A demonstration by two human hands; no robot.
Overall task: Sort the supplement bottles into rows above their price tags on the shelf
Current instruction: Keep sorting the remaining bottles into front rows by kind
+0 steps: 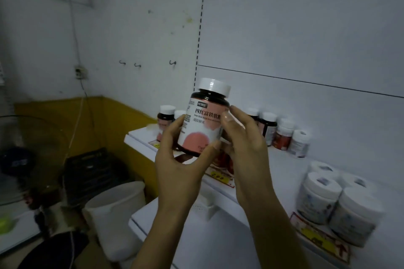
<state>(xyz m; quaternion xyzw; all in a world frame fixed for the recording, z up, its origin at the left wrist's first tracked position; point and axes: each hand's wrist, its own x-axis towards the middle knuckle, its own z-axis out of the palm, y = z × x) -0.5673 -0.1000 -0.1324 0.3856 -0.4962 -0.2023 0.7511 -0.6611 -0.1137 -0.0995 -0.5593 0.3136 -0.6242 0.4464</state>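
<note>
A dark bottle (pixel 204 120) with a white cap and a pink-and-white label is held up in front of the white shelf (pixel 282 166). My left hand (pixel 179 155) grips its lower left side and my right hand (pixel 242 137) grips its right side, thumb on the label. Behind it, two similar dark bottles (pixel 167 113) stand at the shelf's left end. A mixed group of bottles (pixel 282 133) stands at the back right. Several white tubs (pixel 334 201) sit near the front right. Yellow price tags (pixel 219 178) line the shelf's front edge.
A lower white shelf (pixel 185 225) juts out beneath my arms. On the floor to the left stand a white bucket (pixel 118 207) and a black crate (pixel 91 172). A fan (pixel 26 159) sits at the far left. The wall behind has small hooks.
</note>
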